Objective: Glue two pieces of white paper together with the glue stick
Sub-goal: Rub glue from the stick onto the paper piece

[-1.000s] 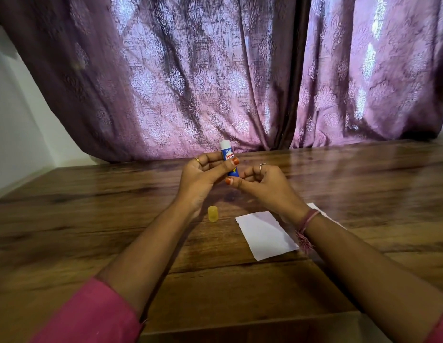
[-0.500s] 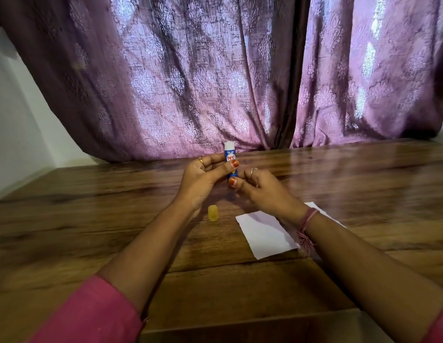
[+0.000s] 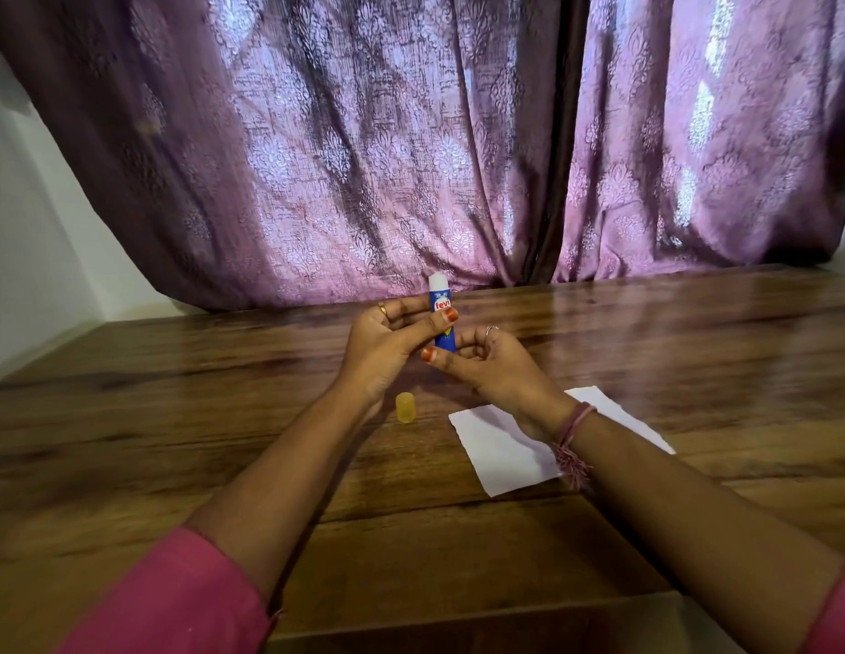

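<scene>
A blue glue stick (image 3: pixel 442 318) with white glue showing at its top stands upright between my hands above the wooden table (image 3: pixel 222 417). My left hand (image 3: pixel 387 346) grips its body, thumb across the label. My right hand (image 3: pixel 491 370) pinches its lower end with thumb and fingers. The yellow cap (image 3: pixel 405 407) stands on the table below my left wrist. White paper (image 3: pixel 500 450) lies flat under my right wrist; a second white edge (image 3: pixel 614 413) shows beyond the wrist, and I cannot tell whether it is a separate sheet.
A purple patterned curtain (image 3: pixel 411 158) hangs along the table's far edge. A white wall (image 3: pixel 29 238) is at the left. The table's near edge (image 3: pixel 458 620) runs across the bottom of the view.
The white glue tip stands a little higher out of the tube than before. My right hand's fingers have shifted around the lower end. The paper and cap have not moved.
</scene>
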Available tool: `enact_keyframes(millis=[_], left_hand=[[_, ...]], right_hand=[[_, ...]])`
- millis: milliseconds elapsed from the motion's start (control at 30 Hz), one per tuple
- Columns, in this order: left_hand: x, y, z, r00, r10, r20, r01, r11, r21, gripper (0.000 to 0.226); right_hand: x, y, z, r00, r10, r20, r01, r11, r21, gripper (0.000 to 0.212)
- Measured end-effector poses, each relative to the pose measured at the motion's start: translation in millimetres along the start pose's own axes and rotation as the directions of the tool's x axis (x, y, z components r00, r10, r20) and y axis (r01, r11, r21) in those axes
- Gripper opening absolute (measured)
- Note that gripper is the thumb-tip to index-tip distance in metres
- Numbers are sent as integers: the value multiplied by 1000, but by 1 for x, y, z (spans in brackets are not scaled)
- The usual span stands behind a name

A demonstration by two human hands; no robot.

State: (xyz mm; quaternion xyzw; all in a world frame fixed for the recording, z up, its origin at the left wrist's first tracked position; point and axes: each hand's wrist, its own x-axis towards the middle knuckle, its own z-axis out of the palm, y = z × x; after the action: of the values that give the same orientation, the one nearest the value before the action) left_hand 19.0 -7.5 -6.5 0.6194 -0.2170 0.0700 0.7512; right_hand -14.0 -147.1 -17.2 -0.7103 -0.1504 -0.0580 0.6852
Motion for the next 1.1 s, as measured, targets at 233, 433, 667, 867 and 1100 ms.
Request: enact_keyframes(millis=[233,433,667,867,1100], left_hand=[[4,-4,-3,1000,-10,-4,10,1000,-13,40],[7,-6,-7,999,-33,-4,33,999,-1,49],[7,-3,-8,999,-40,33,40,999,7,33],[8,-3,-10,1000,-10,22,10,1000,22,34],[9,-8,-9,998,-65,13,66,997,-44,37]], right_hand=[[2,1,1,999,-38,-38,36,998,-43,31],[1,1,1,998,-58,12,59,994,-87,13],[-3,-1,7,998,-26,63,31,996,-79,24],[-3,-1,5,995,-46,84,50,998,-45,15],[-3,-2,2,997,17,-73,-18,1000,-13,41]])
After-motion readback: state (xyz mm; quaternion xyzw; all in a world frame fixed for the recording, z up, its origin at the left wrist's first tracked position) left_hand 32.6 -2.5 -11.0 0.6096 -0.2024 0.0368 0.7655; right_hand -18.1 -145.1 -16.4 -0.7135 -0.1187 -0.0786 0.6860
